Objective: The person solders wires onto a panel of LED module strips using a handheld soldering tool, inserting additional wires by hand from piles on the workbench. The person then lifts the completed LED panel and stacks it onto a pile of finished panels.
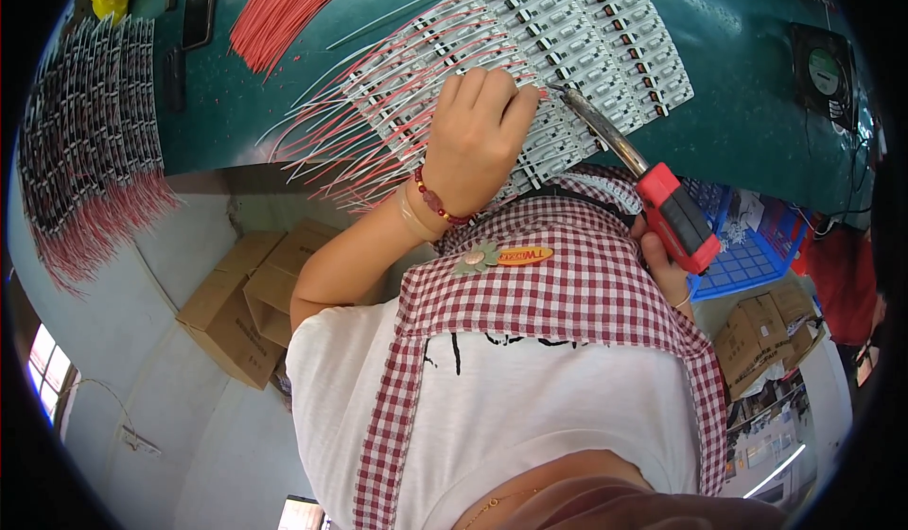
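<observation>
L hand (478,142) is curled shut w/ fingertips pressing down on the near rows of small white circuit boards (586,34) laid across the green table (747,104); R hand (662,260) is closed around the red handle of a soldering iron (629,161), its tip touching a board just right of the L fingers. Boards on the left & near side already carry red & white wires (350,123), the far-right rows look bare, so I'd judge it roughly halfway. Loose red wires (284,5) wait far left; a finished-looking batch (90,142) lies at the left edge.

green workbench (757,104), cardboard boxes (236,308), pale floor (142,275)
</observation>
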A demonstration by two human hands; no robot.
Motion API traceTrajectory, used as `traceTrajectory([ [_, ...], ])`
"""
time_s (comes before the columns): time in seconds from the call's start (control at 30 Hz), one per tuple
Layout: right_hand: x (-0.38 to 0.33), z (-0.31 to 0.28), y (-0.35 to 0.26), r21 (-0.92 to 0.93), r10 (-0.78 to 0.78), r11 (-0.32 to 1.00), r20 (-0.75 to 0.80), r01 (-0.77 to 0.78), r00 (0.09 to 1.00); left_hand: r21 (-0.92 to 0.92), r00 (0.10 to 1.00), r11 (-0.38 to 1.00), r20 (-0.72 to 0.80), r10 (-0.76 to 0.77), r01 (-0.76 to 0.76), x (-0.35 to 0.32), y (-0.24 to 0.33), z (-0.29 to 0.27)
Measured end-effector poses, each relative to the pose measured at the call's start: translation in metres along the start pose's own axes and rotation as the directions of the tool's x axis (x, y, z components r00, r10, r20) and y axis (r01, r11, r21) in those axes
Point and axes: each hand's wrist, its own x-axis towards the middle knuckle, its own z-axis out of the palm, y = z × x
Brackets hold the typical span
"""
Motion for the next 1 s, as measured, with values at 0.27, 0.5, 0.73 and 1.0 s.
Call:
traceTrajectory([
  [0.27,0.002,0.005,0.004,-0.057,-0.066,0.996,-0.03,0.065,0.997,-0.002,1.0,1.0,0.007,-0.009,0.009,0.0,-0.002,0.0],
  [0.5,0.003,0.004,-0.006,0.066,-0.023,0.997,-0.05,0.026,0.998,0.0,1.0,1.0,0.011,-0.027,0.027,-0.002,-0.003,0.001],
  [0.73,-0.003,0.004,-0.004,0.122,0.048,0.992,-0.052,-0.042,0.997,0.021,0.999,0.999,0.025,-0.041,0.041,0.0,-0.002,0.001],
  [1.0,0.007,0.004,-0.004,-0.266,-0.104,0.958,0.042,0.111,0.994,-0.005,0.999,0.999,0.001,-0.041,0.041,-0.001,-0.003,0.002],
])
